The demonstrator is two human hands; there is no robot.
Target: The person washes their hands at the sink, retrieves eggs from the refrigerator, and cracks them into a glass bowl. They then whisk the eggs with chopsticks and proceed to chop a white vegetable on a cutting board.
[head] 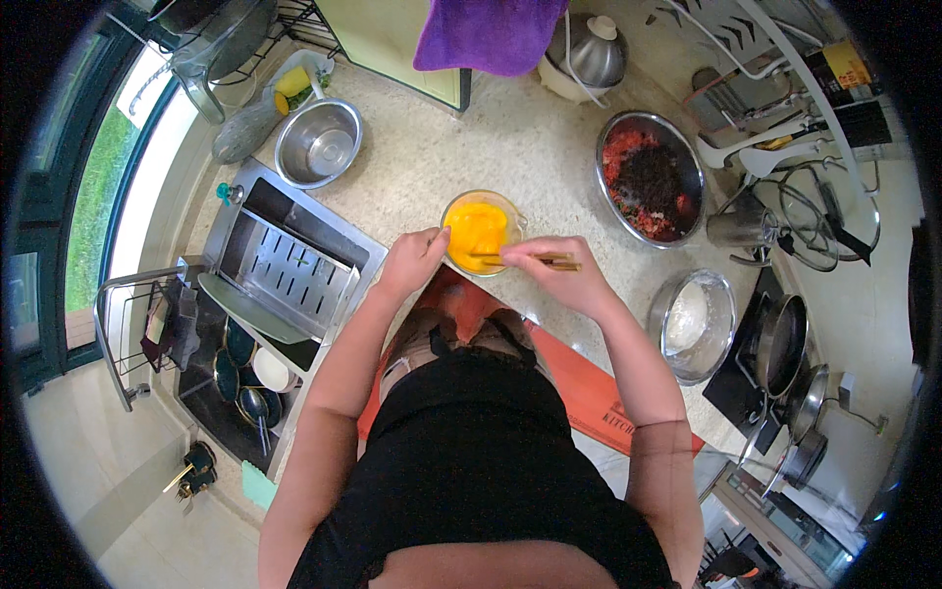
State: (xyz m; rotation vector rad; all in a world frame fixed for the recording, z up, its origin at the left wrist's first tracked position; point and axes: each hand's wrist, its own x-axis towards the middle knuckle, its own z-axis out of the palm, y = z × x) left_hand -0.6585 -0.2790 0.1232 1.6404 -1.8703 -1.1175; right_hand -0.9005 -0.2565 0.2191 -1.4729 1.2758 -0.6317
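Note:
Near the counter's front edge stands a clear glass bowl (pixel 514 230) with a small spout, holding beaten yellow egg (pixel 475 224). My left hand (pixel 414 259) grips its left rim, thumb at the edge. In my right hand (pixel 565 274) is a pair of chopsticks (pixel 561 260), their tips dipped in the egg. To the right, a steel bowl (pixel 693 173) contains red minced meat (pixel 633 147) with a dark chopped ingredient (pixel 651 180) on top. Closer to me on that side, another bowl (pixel 703 364) holds white dough (pixel 686 316).
At left is a sink (pixel 372 269) with a perforated steel tray (pixel 302 265), a cutting board (pixel 250 309) and dishes. A steel basin (pixel 320 143) stands behind it. A hob (pixel 743 339) with pans lies right. A cabinet (pixel 397 44) with a purple towel (pixel 489 33) overhangs the back.

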